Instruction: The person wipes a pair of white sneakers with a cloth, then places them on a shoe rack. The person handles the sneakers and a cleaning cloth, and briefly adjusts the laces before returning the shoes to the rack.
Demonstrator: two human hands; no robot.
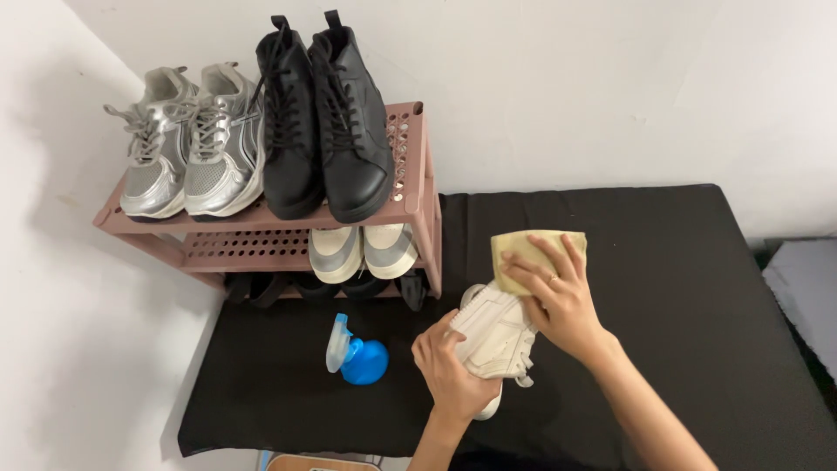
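Observation:
My left hand [451, 371] grips a white sneaker [497, 336] from its near side and holds it up over the black cloth-covered table [680, 288]. My right hand [558, 296] presses a folded yellowish cloth [532, 249] against the far end of the sneaker, fingers spread over the cloth. A blue spray bottle [357, 356] with a pale trigger head lies on the table just left of my left hand.
A pink perforated shoe rack [410, 174] stands at the back left against the white wall. Its top shelf carries silver sneakers [192, 144] and black lace-up boots [327, 122]; lower shelves hold grey-and-white shoes [362, 251] and dark footwear.

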